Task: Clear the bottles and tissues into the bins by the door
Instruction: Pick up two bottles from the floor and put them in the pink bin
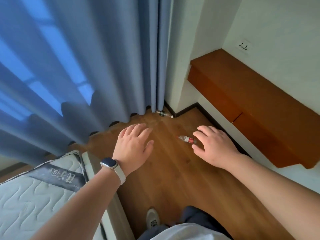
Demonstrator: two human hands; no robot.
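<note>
A person reaches both empty, spread hands, left [134, 144] and right [213, 147], toward a floor bottle [187, 139]; grasping comes next.

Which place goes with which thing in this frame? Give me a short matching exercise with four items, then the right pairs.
Things:
1. red-label bottle
2. dark-label bottle
3. wall socket
4. watch

Places:
A. on the white wall above the wooden shelf
B. on the left wrist
C. lying on the floor in the corner, at the foot of the curtain
D. lying on the floor beside the right hand

Pairs: 1-D, 2-C, 3-A, 4-B
</note>
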